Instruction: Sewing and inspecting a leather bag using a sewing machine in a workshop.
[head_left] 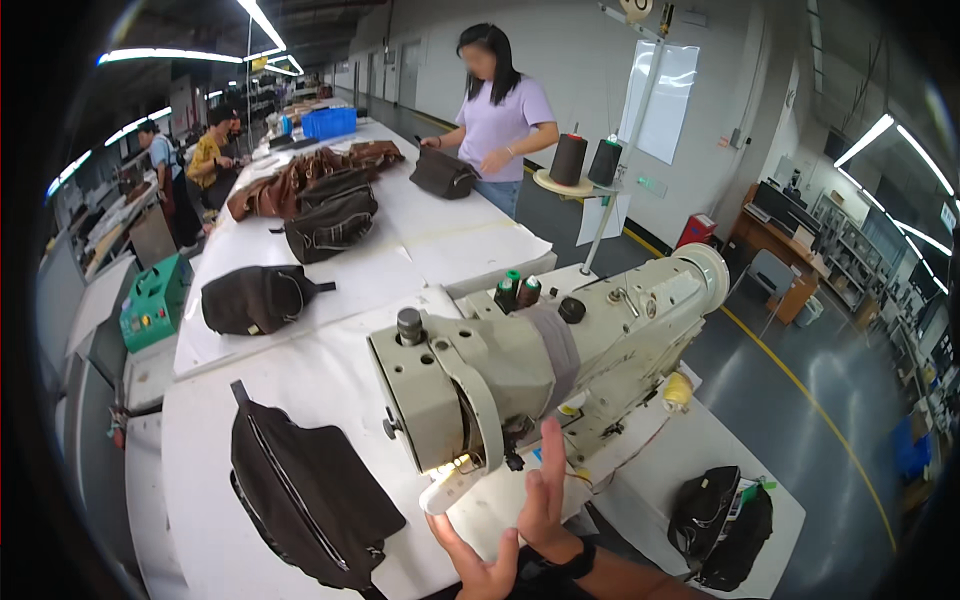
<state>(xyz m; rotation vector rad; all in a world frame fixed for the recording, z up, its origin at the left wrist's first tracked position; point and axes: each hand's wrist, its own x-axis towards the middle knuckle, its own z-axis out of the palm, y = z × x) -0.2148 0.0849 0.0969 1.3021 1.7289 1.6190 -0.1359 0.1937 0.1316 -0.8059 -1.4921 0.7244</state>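
My left hand (480, 570) is at the lower edge, thumb and index finger spread apart, the index fingertip at the white rounded end of the sewing machine's guard. Just right of it, my right hand (545, 505) is raised with a finger pointing up beside the machine's underside; a dark band circles that wrist. Nothing shows in either hand. The beige sewing machine (620, 330) has a lit lamp near its needle area, which is partly hidden. To the left of my hands a dark brown zippered pouch (305, 490) lies on the white table (200, 430).
Another dark pouch (720, 525) lies at the table's right corner. Thread cones (568, 160) stand on a rack behind the machine. Farther off are several pouches, brown leather pieces (290, 185), a blue bin (328, 123) and a co-worker (505, 125) handling a pouch.
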